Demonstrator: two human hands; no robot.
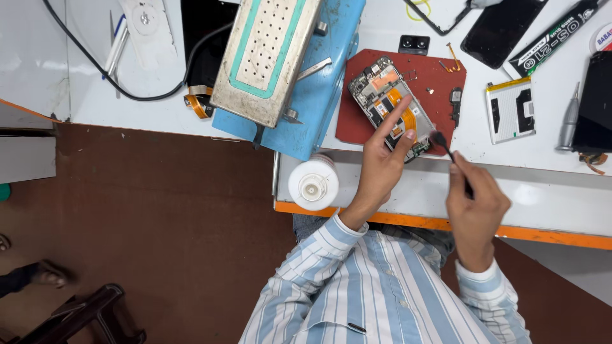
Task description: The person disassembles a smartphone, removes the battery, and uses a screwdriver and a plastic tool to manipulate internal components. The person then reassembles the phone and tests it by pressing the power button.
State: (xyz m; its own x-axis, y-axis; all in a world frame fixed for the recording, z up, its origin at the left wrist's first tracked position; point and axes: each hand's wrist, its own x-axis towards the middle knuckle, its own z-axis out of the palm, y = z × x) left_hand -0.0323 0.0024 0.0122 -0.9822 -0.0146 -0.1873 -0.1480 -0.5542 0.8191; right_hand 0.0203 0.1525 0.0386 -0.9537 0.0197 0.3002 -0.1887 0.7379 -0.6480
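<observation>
Head view: the opened phone [390, 105] lies on a dark red mat [357, 121] on the white counter [548, 185]. Its back is off, and you can see small dark parts and orange strips inside. The left hand [381, 167] rests its spread fingers [400, 109] on the phone. The right hand [475, 205] pinches a small black brush [446, 150], its tip just right of the left fingers. Below and left of them stands a white bottle [313, 184]. Farther right lies a flat battery [510, 109]. Up and left sits a blue machine [299, 70].
</observation>
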